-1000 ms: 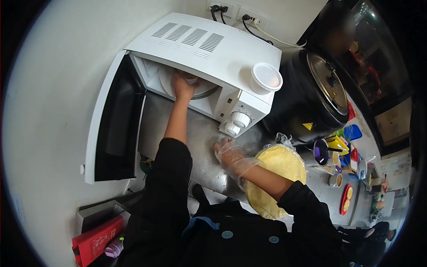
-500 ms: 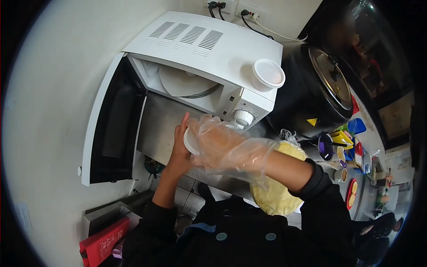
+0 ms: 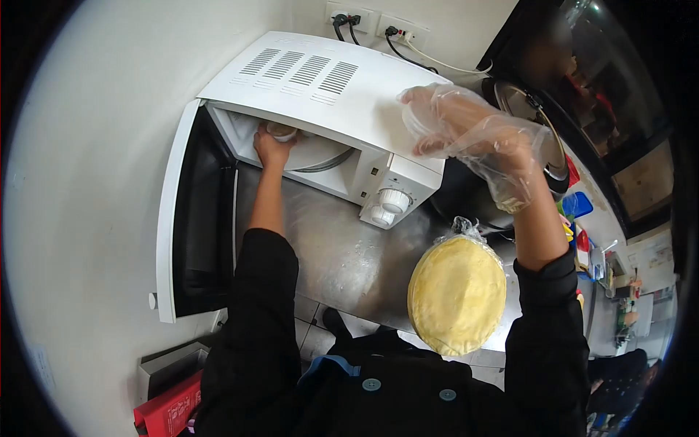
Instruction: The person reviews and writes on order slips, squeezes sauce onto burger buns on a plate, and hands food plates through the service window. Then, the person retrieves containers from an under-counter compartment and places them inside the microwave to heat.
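Observation:
My bare left hand [image 3: 272, 146] reaches into the open microwave [image 3: 342, 87]. It is closed around a small plastic tub [image 3: 282, 132] with brownish contents, over the left part of the turntable [image 3: 320, 156]. My right hand [image 3: 444, 120] wears a loose clear plastic glove [image 3: 513, 146] and is at the top right edge of the microwave. Its fingers and thumb curve around a round white plastic piece [image 3: 417, 122]. Glare and the glove hide whether this is a lid or a tub.
The microwave door [image 3: 204, 218] stands wide open at the left. A yellow round item in plastic wrap [image 3: 459, 295] sits at the steel counter's [image 3: 338, 247] front edge. A black pot [image 3: 473, 193] stands right of the microwave. Plugged cords [image 3: 393, 33] run behind it.
My hands have parted from around a tub in front of the microwave. The left moved up into the microwave with a tub; the right moved up to the microwave's top, where a lidded tub stood.

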A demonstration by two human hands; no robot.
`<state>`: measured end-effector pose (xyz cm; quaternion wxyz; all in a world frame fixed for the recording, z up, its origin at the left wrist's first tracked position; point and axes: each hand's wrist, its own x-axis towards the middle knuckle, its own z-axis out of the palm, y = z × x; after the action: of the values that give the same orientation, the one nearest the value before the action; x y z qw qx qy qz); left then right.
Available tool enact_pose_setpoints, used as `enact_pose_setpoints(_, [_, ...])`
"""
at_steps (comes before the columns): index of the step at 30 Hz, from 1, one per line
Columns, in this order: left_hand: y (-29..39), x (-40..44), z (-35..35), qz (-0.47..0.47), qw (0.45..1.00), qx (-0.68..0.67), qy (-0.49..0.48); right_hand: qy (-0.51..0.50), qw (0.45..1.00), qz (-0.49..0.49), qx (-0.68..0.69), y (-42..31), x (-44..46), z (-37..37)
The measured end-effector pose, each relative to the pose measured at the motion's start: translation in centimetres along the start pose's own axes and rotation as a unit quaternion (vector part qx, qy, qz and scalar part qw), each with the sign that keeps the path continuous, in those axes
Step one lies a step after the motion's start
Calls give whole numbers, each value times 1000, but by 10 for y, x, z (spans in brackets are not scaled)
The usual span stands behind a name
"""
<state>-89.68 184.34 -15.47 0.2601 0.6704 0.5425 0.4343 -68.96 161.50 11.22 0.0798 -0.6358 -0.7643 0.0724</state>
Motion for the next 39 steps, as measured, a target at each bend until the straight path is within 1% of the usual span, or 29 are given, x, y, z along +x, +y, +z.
enact_pose_setpoints(1, [4, -4, -3, 0, 1000, 1, 0, 21, 995, -46, -84, -4, 0, 2])
enact_pose_setpoints(2, [7, -13, -5, 4, 999, 24, 27, 23, 995, -45, -83, -6, 1, 2])
enact_pose_setpoints(4, [23, -49, -28, 47, 998, 3, 52, 9, 999, 32, -28, -8, 2, 3])
enact_pose_setpoints(5, [61, -90, -56, 81, 991, -87, 55, 14, 999, 34, -29, -16, 2, 4])
enact_pose_setpoints(6, [114, -129, -87, 65, 992, -102, 32, 66, 996, 46, -32, -32, -2, 8])
enact_pose_setpoints(7, [141, -161, -100, 170, 973, -149, 44, 115, 991, 58, -34, -52, -7, 14])
enact_pose_setpoints(8, [161, -184, -106, 202, 969, -137, 24, 82, 995, 55, -7, -77, -13, 17])
enact_pose_setpoints(10, [158, -207, -103, 227, 966, -119, 0, 14, 1000, 12, 21, -116, -26, 35])
enact_pose_setpoints(11, [134, -213, -88, 174, 957, -232, -4, -2, 999, -25, 25, -129, -31, 43])
enact_pose_setpoints(12, [119, -213, -87, 145, 955, -256, -44, 1, 999, -24, 28, -131, -34, 49])
enact_pose_setpoints(14, [88, -212, -84, 80, 944, -298, -117, 0, 989, -47, 140, -124, -37, 72])
enact_pose_setpoints(15, [84, -219, -85, 153, 941, -285, -102, -64, 985, -19, 157, -120, -39, 80])
enact_pose_setpoints(16, [81, -223, -88, 224, 933, -269, -85, -66, 985, -19, 159, -115, -40, 86])
enact_pose_setpoints(17, [77, -222, -89, 223, 934, -267, -85, -86, 986, -9, 139, -110, -38, 90])
enact_pose_setpoints(19, [77, -211, -90, 288, 946, -122, -80, -104, 987, 3, 121, -104, -41, 95])
enact_pose_setpoints(20, [77, -203, -85, 290, 946, -122, -81, 0, 989, 26, 148, -99, -46, 96])
enact_pose_setpoints(21, [76, -191, -76, 264, 961, -80, -24, 106, 978, 47, 172, -94, -51, 95])
enact_pose_setpoints(22, [76, -177, -65, 237, 970, -38, 33, 109, 978, 48, 171, -92, -60, 90])
enact_pose_setpoints(24, [67, -136, -38, 152, 987, -19, 49, 155, 969, 93, 169, -96, -87, 81])
enact_pose_setpoints(28, [38, -57, 12, -22, 991, 104, -76, 147, 965, 128, 177, -97, -137, 91])
enact_pose_setpoints(29, [31, -55, 14, -18, 991, 103, -81, 152, 959, 164, 173, -100, -147, 90])
enact_pose_setpoints(31, [22, -53, 11, 83, 982, 171, 23, 169, 951, 197, 170, -101, -165, 84])
enact_pose_setpoints(32, [34, -64, -20, 133, 984, 107, 54, 186, 943, 223, 166, -99, -175, 82])
enact_pose_setpoints(33, [73, -89, -74, 203, 955, 186, 108, 206, 935, 231, 174, -95, -188, 84])
enact_pose_setpoints(34, [86, -101, -119, 217, 947, 160, 176, 214, 930, 244, 171, -89, -201, 85])
enact_pose_setpoints(35, [128, -123, -172, 190, 915, 302, 187, 221, 926, 256, 167, -85, -214, 85])
enact_pose_setpoints(37, [59, -115, -270, 116, 824, 488, 263, 229, 916, 284, 166, -77, -243, 90])
enact_pose_setpoints(38, [59, -123, -303, -50, 796, 574, 186, 235, 911, 300, 161, -73, -255, 93])
enact_pose_setpoints(39, [25, -114, -334, -161, 749, 634, 104, 234, 906, 312, 163, -70, -264, 96])
